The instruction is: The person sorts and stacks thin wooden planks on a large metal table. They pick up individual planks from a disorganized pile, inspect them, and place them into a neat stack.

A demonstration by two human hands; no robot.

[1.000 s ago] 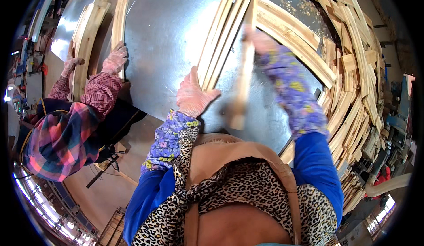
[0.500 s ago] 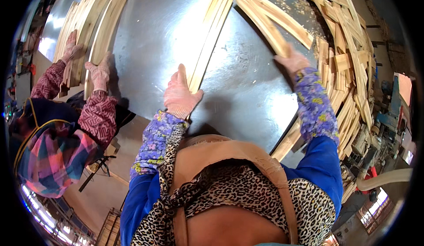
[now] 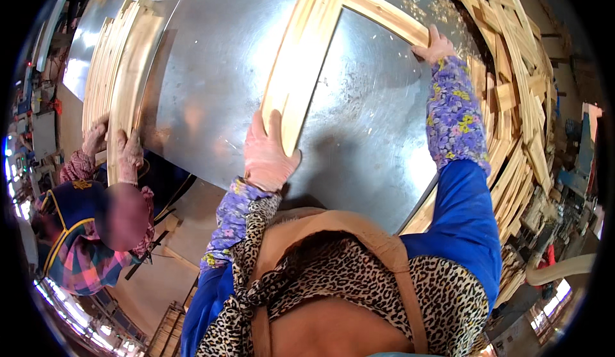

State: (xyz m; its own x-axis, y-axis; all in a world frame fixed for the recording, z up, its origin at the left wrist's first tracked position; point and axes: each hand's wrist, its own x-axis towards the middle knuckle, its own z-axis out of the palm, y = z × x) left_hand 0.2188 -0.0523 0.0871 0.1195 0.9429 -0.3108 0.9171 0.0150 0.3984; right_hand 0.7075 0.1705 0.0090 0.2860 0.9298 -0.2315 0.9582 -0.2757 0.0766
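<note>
Both my hands wear pale pink gloves. My left hand (image 3: pixel 272 158) grips the near end of a few pale wooden strips (image 3: pixel 306 69) lying side by side on the metal tabletop (image 3: pixel 211 94). One finger lies along their top. At far right, my right hand (image 3: pixel 437 44) is closed on the right end of another wooden strip (image 3: pixel 384 12). That strip slants from my right hand to the far end of the group, where the pieces meet at a corner. The fingertips under the strip are hidden.
A big pile of wooden strips (image 3: pixel 506 94) lies along the right side, with wood shavings (image 3: pixel 442 11) near it. At left, a co-worker's gloved hands (image 3: pixel 130 155) hold the near ends of a stack of strips (image 3: pixel 115 69). A pale hose (image 3: pixel 564 264) is at lower right.
My right hand has moved away from me to the end of the remaining slanted strip. The other loose strip now lies against the group by my left hand. The co-worker's strips have come together, nearer them.
</note>
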